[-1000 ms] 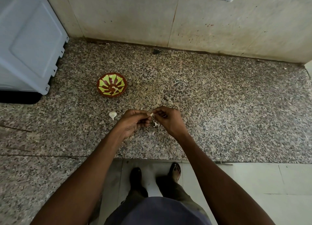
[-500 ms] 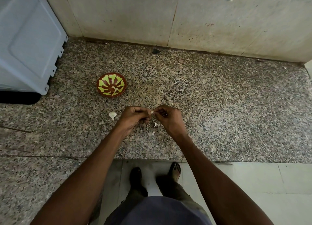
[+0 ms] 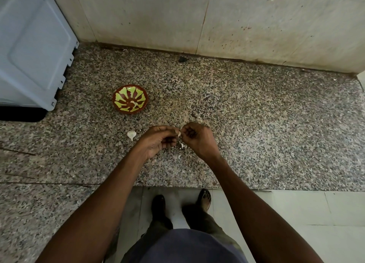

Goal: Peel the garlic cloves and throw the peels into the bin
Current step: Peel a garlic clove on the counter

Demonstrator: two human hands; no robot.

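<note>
My left hand (image 3: 158,141) and my right hand (image 3: 197,138) meet over the granite counter (image 3: 256,134) and both pinch one small garlic clove (image 3: 179,134) between their fingertips. Most of the clove is hidden by my fingers. Bits of white peel (image 3: 181,145) lie on the counter just below my hands. A second, whole garlic clove (image 3: 131,134) lies on the counter to the left of my left hand. A small red bowl with a yellow-green pattern (image 3: 130,99) stands further back and holds a pale piece. No bin is in view.
A grey-white appliance (image 3: 33,51) stands at the back left of the counter. A tiled wall (image 3: 217,25) closes the back. The counter's front edge runs just above my feet (image 3: 181,201) on the pale tiled floor.
Both hands have stayed together on the clove, with only small finger movements. The bowl and the loose clove have not moved.
</note>
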